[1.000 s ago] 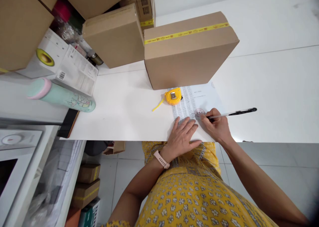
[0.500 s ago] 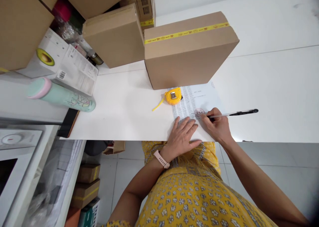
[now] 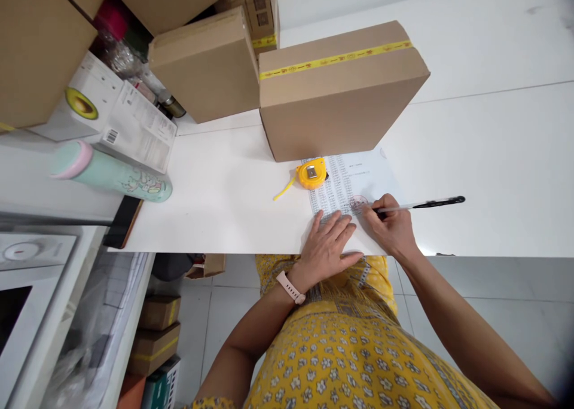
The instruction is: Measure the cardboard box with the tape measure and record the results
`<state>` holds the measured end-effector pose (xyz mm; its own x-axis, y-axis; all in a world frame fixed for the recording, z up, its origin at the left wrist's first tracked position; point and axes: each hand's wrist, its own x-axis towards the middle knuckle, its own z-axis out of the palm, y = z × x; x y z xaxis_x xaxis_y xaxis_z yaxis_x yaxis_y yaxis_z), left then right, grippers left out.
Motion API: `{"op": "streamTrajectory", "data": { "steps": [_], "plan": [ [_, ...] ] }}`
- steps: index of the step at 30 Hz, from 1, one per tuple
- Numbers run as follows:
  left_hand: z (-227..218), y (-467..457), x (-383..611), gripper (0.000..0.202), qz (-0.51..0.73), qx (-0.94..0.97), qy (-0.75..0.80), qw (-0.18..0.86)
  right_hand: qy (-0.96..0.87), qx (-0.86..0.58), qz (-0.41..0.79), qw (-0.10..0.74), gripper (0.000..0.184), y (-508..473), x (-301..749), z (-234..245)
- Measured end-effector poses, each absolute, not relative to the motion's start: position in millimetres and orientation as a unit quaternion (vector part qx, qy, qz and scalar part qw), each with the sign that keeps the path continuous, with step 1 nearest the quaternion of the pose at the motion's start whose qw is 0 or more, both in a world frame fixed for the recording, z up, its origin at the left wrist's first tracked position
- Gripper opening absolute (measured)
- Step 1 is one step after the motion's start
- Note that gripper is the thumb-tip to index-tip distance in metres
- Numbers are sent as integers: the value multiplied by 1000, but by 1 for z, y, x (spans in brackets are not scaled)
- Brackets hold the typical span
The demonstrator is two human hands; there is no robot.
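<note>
A printed sheet of paper (image 3: pixel 364 176) lies on the white table (image 3: pixel 224 194) at its near edge. My left hand (image 3: pixel 326 249) lies flat on the sheet's near end, fingers spread, a pink watch on the wrist. My right hand (image 3: pixel 391 228) is closed round a black pen (image 3: pixel 421 204), its tip touching the sheet by a round stamp mark. A yellow tape measure (image 3: pixel 311 173) rests on the paper's far left part, its tape end sticking out to the left. A taped cardboard box (image 3: pixel 336 92) stands just behind the sheet.
More cardboard boxes (image 3: pixel 206 62) are stacked at the back left. A white product carton (image 3: pixel 112 113) and a mint-green bottle (image 3: pixel 112 173) lie at the left, with a dark phone (image 3: pixel 123 220) near the edge. A scale (image 3: pixel 27 253) stands on a lower shelf. Small boxes (image 3: pixel 156 331) sit on the floor.
The pen's far end has shifted very slightly to the right. Both hands stay where they were.
</note>
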<state>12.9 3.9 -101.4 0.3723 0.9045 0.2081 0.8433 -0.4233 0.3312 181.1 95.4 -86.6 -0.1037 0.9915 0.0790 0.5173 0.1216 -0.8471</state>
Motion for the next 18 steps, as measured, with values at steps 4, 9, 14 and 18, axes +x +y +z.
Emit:
{"op": "streamTrajectory", "data": {
  "steps": [4, 9, 14, 18],
  "plan": [
    [-100, 4, 13, 56, 181, 822, 531, 96, -662, -569, 343, 346, 32, 95, 183, -88],
    [-100, 4, 12, 57, 186, 821, 530, 101, -665, -570, 332, 349, 32, 96, 183, -90],
    [-101, 5, 13, 57, 188, 820, 531, 103, -663, -573, 338, 343, 32, 95, 182, -88],
    [-101, 4, 13, 58, 192, 820, 530, 102, -663, -575, 339, 339, 28, 95, 183, -89]
  ]
}}
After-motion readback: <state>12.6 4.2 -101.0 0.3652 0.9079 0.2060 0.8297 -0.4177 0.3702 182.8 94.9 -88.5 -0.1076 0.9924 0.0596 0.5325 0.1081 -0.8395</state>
